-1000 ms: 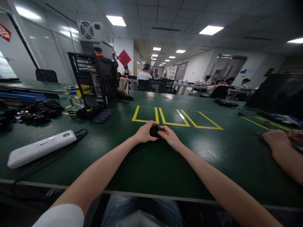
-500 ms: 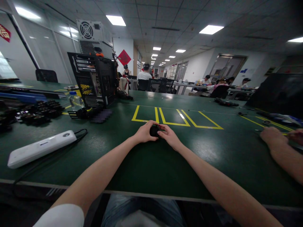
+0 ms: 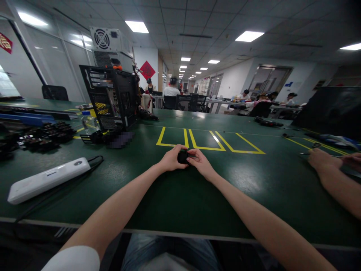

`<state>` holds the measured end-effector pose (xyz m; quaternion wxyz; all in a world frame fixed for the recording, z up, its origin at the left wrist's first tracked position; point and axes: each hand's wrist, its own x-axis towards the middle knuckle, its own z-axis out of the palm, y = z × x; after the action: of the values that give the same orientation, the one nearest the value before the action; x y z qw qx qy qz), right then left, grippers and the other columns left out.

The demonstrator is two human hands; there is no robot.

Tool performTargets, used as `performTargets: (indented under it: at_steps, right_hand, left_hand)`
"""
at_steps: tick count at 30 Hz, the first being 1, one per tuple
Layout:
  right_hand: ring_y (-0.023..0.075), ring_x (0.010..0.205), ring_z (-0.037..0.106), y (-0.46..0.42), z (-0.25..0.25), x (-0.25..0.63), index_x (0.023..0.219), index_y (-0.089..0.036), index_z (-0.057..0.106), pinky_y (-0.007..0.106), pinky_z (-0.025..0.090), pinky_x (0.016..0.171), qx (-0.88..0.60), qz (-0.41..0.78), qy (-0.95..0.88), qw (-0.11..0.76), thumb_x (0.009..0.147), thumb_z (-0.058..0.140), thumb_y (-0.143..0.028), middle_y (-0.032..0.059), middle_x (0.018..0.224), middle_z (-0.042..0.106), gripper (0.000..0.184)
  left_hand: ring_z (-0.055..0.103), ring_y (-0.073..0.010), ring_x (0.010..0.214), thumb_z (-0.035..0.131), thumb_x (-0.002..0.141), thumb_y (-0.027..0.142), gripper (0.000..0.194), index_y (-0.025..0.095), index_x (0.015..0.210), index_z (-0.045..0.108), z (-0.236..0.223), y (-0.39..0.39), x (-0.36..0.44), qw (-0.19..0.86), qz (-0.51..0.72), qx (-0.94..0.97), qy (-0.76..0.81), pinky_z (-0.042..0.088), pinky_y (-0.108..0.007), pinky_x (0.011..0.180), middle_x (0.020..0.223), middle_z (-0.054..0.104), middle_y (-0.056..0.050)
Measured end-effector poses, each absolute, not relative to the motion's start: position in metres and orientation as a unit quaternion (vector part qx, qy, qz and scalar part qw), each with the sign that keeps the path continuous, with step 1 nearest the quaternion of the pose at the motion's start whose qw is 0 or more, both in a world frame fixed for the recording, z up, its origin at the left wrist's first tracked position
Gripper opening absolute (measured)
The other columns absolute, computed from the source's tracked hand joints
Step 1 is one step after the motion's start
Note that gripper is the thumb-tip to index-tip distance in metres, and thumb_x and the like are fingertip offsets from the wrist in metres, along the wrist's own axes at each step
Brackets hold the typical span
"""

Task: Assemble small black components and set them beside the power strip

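A small round black object [image 3: 182,157] is held between my two hands, just above or on the green table [image 3: 180,203]; its exact kind cannot be made out. My left hand [image 3: 171,158] curls around its left side, thumb below and fingers over the top. From the right, my right hand [image 3: 199,162] pinches its edge with thumb and fingertips. Yellow tape outlines [image 3: 207,147] mark the tabletop just beyond my hands.
To the left lies a white power strip [image 3: 50,178] with a black cable. Behind it are a black computer case [image 3: 113,98], a plastic bottle [image 3: 89,123] and dark parts [image 3: 53,133]. A co-worker's hand [image 3: 324,162] works at the right.
My right fingers have shifted slightly on the black object, which stays between both hands. The co-worker's hand at the right has moved a little. The view has tilted slightly.
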<state>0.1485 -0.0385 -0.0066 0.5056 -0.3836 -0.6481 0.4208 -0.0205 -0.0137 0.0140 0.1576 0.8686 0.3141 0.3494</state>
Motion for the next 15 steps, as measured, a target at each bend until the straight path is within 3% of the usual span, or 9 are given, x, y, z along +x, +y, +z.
performTargets:
  at_steps: [4,15]
  right_hand:
    - [0.0179,0.097,0.053,-0.0380,-0.0055,0.1503,0.105,-0.024,0.046,0.040,0.040,0.088,-0.399,0.437,-0.654,0.471,0.072,0.054,-0.025,0.0036,0.107,0.050,0.034]
    - [0.0152,0.089,0.056,-0.0364,-0.0083,0.1462,0.088,-0.022,0.049,0.035,0.044,0.083,-0.375,0.417,-0.654,0.508,0.069,0.058,-0.025,0.0005,0.095,0.054,0.021]
  left_hand:
    - [0.049,-0.0221,0.098,0.066,0.057,0.028,0.057,0.022,0.107,0.040,0.0145,-0.0146,-0.0208,0.159,0.348,0.869,0.313,0.041,-0.036,0.080,0.107,0.048,-0.004]
    - [0.049,-0.0220,0.098,0.066,0.057,0.029,0.059,0.022,0.109,0.039,0.0125,-0.0125,-0.0206,0.149,0.351,0.870,0.314,0.041,-0.035,0.081,0.108,0.049,-0.004]
